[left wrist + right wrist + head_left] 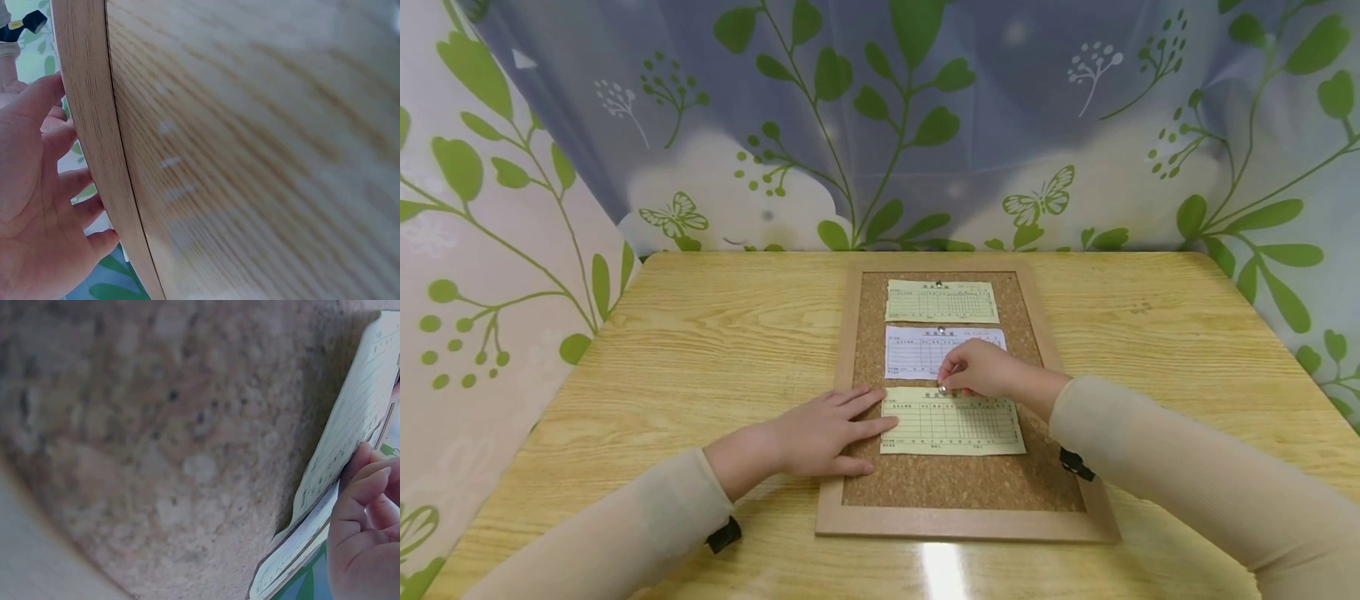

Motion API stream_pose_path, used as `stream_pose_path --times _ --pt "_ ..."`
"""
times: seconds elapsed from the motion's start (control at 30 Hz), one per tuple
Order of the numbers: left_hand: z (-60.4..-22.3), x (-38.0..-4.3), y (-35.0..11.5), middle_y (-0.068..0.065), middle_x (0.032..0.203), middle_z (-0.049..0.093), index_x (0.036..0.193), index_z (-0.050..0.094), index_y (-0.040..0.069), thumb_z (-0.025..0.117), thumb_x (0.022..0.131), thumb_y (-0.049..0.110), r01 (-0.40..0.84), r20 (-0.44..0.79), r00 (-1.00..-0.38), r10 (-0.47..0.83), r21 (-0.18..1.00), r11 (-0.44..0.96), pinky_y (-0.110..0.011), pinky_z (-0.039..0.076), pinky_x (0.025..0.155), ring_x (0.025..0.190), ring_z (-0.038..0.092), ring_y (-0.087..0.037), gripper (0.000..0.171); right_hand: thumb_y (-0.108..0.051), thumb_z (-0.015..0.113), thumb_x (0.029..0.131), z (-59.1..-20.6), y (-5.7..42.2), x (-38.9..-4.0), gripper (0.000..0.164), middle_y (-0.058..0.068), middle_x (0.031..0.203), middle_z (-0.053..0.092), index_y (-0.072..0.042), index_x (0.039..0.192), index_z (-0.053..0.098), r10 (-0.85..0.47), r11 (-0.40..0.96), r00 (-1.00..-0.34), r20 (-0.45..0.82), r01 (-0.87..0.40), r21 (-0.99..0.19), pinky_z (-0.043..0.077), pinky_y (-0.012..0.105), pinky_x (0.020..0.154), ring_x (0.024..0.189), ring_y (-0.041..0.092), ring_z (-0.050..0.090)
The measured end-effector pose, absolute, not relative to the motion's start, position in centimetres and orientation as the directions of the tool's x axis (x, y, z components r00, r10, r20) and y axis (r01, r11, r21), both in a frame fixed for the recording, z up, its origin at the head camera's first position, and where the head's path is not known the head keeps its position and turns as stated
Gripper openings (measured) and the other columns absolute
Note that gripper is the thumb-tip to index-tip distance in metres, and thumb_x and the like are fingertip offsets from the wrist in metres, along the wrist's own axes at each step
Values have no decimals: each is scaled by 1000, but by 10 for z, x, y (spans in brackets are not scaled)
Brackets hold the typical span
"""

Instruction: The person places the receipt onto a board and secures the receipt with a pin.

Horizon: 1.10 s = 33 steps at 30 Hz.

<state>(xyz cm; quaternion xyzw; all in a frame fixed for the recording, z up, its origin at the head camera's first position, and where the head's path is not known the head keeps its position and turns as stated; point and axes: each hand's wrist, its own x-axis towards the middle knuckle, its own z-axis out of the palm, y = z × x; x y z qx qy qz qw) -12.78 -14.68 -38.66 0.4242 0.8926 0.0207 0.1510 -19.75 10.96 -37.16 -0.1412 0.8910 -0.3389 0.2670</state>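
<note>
A wood-framed cork board (925,483) lies on the table with three paper slips in a column. My right hand (981,368) pinches a small silver pushpin (943,389) at the top edge of the lower yellow slip (951,429). In the right wrist view, thumb and finger meet at that slip (344,419); the pin is hidden there. My left hand (820,433) lies flat with spread fingers across the frame's left side, its fingertips touching the lower slip's left edge. The white slip (910,352), partly behind my right hand, and the upper yellow slip (940,308) each bear a silver pin at top.
The wooden table (700,333) extends on both sides of the board. Behind it hangs a leaf-patterned curtain (925,183). Dark wrist straps show below both sleeves.
</note>
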Motion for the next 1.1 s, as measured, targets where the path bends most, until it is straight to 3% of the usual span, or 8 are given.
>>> stream_pose_path --times 0.37,0.77,1.1 --pt "-386 -128 -147 -11 155 11 148 29 25 42 95 52 751 -248 -593 766 172 637 -50 16 109 140 9 -31 62 -5 58 92 -373 108 -198 10 6 68 62 0 86 64 -407 713 -818 -407 -6 -702 50 25 56 60 12 58" --pt "-386 -128 -147 -11 155 10 148 29 24 43 94 52 743 -255 -599 759 175 646 -50 14 109 141 8 -31 62 -5 58 92 -374 107 -198 10 5 70 64 -2 86 65 -413 737 -828 -380 -59 -673 51 26 59 65 12 61" --pt "-388 -128 -147 -10 155 10 148 28 25 43 94 53 744 -258 -596 760 178 644 -51 16 109 141 9 -30 62 -5 57 92 -376 109 -198 10 6 73 65 -1 88 65 -402 712 -824 -399 -8 -702 52 26 63 67 12 62"
